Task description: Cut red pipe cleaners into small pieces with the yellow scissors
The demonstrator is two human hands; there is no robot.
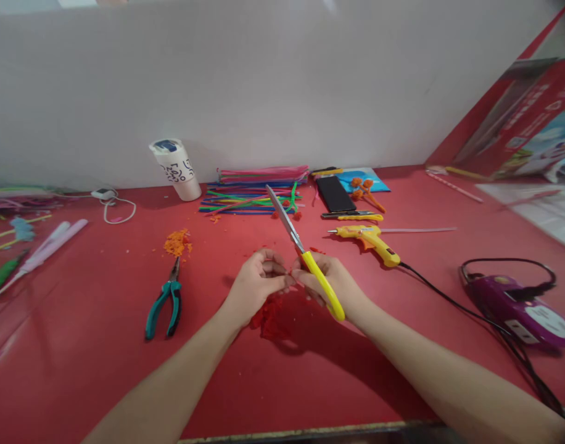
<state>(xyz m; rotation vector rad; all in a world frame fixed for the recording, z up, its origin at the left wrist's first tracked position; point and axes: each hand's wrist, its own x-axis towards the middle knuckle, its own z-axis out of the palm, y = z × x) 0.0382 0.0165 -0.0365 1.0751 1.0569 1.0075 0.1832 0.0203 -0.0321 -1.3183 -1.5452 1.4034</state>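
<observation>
My right hand [326,277] holds scissors [322,283] with yellow handles, their blades closed and pointing away toward the back left. Its fingertips meet those of my left hand [261,280], which is closed in a pinch. A tiny red bit shows where the fingertips come together, too small to name. Beneath my hands lies a heap of red fuzzy clippings [269,320], partly covered by the left hand. Small red fuzzy balls [297,216] sit farther back, near the pipe cleaners [245,200].
Pliers [164,305] lie at left below orange clippings [177,242]. At right are a yellow glue gun [368,240], its cord, and a purple power strip [518,308]. A white cup [177,169], phone [335,194], utility knife [356,216] and orange fuzzy pieces [363,188] stand or lie behind.
</observation>
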